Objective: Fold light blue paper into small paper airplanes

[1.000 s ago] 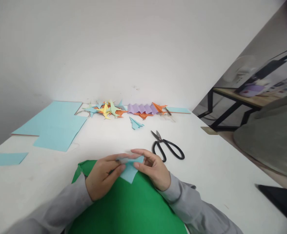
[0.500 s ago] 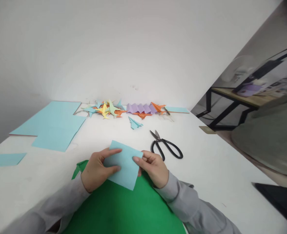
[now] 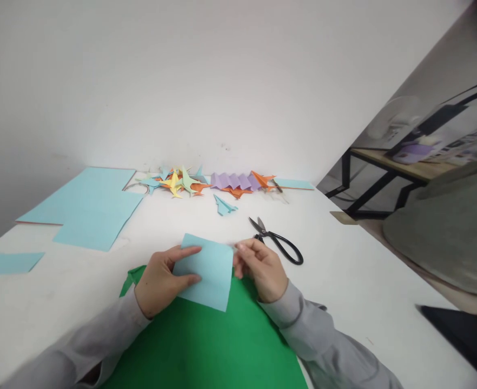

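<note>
A small light blue sheet of paper point(image 3: 212, 273) is held up in front of me, slightly tilted. My left hand point(image 3: 157, 281) grips its left side, with thumb and forefinger lying across the face and the other fingers hidden behind. At the upper right corner of the sheet, the thumb and fingers of my right hand point(image 3: 263, 267) are pinched together, with the thumb tip at the paper's edge. Beneath both hands spreads a green sheet point(image 3: 206, 351), and a folded green piece point(image 3: 131, 278) shows beside my left wrist. Black-handled scissors point(image 3: 285, 246) lie with blades apart just beyond my right hand.
Large light blue sheets point(image 3: 88, 208) and a smaller blue piece point(image 3: 11, 263) lie on the left. Along the wall are several folded paper shapes point(image 3: 177, 181), a pleated purple strip point(image 3: 234, 181) and a blue strip point(image 3: 295, 183). A blue paper plane point(image 3: 224, 206) sits in front of them.
My right hand has shifted up and right, its thumb moving off the sheet's face to the corner. The sheet has turned slightly; my left hand keeps its hold.
</note>
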A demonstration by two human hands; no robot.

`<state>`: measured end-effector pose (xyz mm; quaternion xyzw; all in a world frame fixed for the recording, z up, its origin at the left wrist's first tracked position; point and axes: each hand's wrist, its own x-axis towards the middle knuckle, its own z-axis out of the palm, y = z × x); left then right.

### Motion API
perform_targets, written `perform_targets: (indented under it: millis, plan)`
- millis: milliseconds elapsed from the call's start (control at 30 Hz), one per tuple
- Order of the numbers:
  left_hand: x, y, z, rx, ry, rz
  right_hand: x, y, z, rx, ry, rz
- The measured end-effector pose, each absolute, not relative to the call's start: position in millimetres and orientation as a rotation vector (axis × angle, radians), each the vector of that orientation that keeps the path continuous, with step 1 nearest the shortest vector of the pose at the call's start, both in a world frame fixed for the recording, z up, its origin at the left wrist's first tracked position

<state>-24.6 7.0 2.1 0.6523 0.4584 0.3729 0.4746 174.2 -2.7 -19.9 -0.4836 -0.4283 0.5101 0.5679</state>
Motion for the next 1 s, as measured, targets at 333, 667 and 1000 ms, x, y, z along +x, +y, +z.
perform_targets:
  millis: [333,667,1000]
  plan:
    - [-26.4,8.1,-0.6,1.484,1.221,0.986,176.3,-7.0,-23.0,-1.040,-1.330,0.949]
    - [-19.3,1.6,2.3,1.325,1.007,0.860,170.1,-14.9,-16.1,-0.946,-1.741,0.860]
    - [-24.7,2.8,4.9,1.440,0.566,0.719,173.3,-9.9,-17.3,-0.968,-1.367,1.221]
